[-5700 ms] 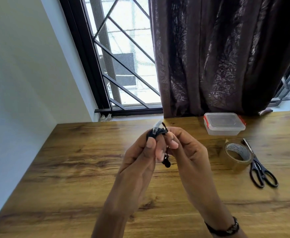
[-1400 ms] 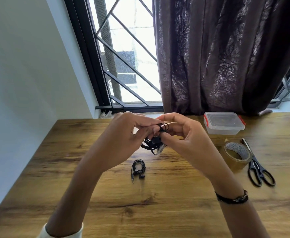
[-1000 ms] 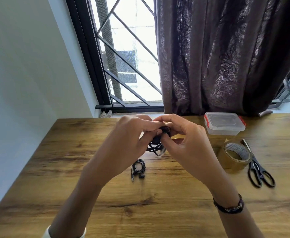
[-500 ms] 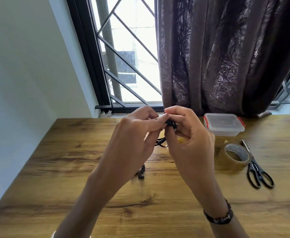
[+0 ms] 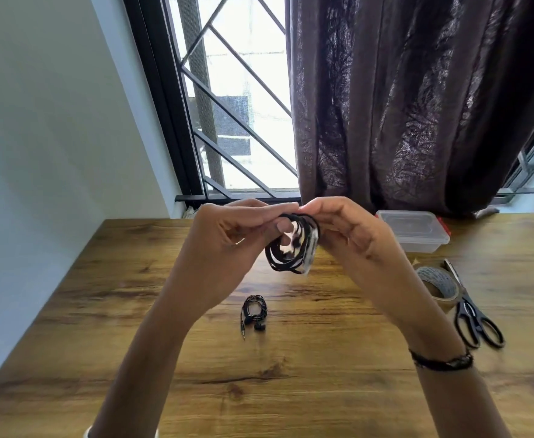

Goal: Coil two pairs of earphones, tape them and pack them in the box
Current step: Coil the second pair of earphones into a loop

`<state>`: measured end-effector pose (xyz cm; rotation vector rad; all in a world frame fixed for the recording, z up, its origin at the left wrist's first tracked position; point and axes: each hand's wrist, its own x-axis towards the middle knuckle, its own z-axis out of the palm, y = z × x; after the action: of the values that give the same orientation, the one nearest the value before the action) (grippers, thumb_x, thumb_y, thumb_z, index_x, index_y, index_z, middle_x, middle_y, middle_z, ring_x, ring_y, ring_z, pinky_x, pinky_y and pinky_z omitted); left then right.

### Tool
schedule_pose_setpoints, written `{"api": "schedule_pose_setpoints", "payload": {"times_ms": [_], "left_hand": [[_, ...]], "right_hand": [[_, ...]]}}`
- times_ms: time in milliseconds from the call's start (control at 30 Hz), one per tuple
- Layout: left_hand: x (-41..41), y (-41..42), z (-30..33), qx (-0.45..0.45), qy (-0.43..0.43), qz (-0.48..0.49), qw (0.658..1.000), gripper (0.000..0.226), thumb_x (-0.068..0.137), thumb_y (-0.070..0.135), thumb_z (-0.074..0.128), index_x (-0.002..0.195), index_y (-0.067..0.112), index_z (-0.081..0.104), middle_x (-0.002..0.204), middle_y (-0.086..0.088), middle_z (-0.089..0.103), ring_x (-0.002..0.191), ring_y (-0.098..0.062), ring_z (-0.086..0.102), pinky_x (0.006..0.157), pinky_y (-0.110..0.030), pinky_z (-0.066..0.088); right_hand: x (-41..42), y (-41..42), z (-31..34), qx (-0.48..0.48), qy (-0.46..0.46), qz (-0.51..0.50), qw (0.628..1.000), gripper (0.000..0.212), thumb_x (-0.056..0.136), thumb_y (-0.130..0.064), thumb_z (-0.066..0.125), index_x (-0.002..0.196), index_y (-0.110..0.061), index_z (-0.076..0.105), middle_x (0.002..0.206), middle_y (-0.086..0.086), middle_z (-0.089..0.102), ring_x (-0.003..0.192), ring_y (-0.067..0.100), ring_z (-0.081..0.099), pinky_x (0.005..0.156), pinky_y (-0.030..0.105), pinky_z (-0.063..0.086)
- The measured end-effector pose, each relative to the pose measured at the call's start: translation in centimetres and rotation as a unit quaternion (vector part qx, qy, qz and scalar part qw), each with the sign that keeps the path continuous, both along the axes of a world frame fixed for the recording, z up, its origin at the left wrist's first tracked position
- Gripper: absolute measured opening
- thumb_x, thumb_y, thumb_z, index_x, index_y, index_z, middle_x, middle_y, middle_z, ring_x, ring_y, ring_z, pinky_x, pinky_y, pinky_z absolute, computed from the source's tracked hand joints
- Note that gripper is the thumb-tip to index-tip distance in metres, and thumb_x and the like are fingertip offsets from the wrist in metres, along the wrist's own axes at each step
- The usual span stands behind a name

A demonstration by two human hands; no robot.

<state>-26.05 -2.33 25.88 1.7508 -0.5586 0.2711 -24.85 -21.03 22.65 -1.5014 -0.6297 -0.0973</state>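
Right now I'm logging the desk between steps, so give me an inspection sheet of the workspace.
Surface: wooden table, grain and knots showing.
Job's things: held earphone coil with a clear tape strip on it; second earphone coil lying on the table; lidded plastic box; tape roll; scissors.
Clutter: nothing seen.
Hands: left hand and right hand both pinch the held coil, above the table.
Cables: earphone cords only.
Surroundings: barred window, dark curtain, pale wall.
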Motion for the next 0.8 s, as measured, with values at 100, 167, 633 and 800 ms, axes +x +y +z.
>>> {"api": "schedule_pose_setpoints", "payload": {"times_ms": [100, 167, 633, 800], "left_hand": [[0.1, 0.0, 0.2, -0.029, 0.023, -0.021, 0.999, 0.034, 0.078, 0.007, 0.066, 0.112, 0.004, 0.066, 0.088, -0.005, 0.075, 0.071, -0.012, 0.069, 0.073, -0.017, 0.053], [0.1, 0.1, 0.3, -0.027, 0.034, -0.033, 0.999, 0.034, 0.078, 0.007, 0.065, 0.111, 0.004, 0.067, 0.090, -0.005, 0.074, 0.072, -0.011, 0.069, 0.074, -0.016, 0.053], [0.0, 0.3, 0.5, 0.025, 0.084, -0.053, 0.995, 0.031, 0.077, 0.009, 0.066, 0.107, 0.004, 0.070, 0.084, 0.000, 0.075, 0.077, -0.009, 0.070, 0.076, -0.015, 0.053], [0.2, 0.7, 0.2, 0.070, 0.104, -0.047, 0.991, 0.032, 0.075, 0.015, 0.068, 0.106, 0.007, 0.072, 0.082, -0.005, 0.074, 0.074, -0.016, 0.070, 0.079, -0.024, 0.057]], "right_hand": [[0.2, -0.3, -0.2, 0.027, 0.039, 0.049, 0.998, 0.025, 0.095, -0.002, 0.046, 0.118, 0.002, 0.056, 0.113, 0.010, 0.065, 0.107, 0.016, 0.061, 0.095, 0.028, 0.048], [0.4, -0.3, -0.7, 0.042, 0.077, 0.091, 0.992, 0.026, 0.096, -0.012, 0.049, 0.119, -0.003, 0.057, 0.115, 0.008, 0.064, 0.109, 0.019, 0.060, 0.095, 0.030, 0.048], [1.3, -0.2, -2.6, 0.125, 0.194, 0.163, 0.959, 0.025, 0.086, -0.022, 0.064, 0.108, -0.011, 0.067, 0.099, 0.002, 0.068, 0.092, 0.017, 0.060, 0.087, 0.031, 0.049], [1.5, -1.2, -1.1, 0.044, 0.149, 0.034, 0.987, 0.017, 0.083, -0.017, 0.062, 0.096, -0.011, 0.071, 0.082, 0.000, 0.066, 0.074, 0.009, 0.059, 0.070, 0.016, 0.051]]}}
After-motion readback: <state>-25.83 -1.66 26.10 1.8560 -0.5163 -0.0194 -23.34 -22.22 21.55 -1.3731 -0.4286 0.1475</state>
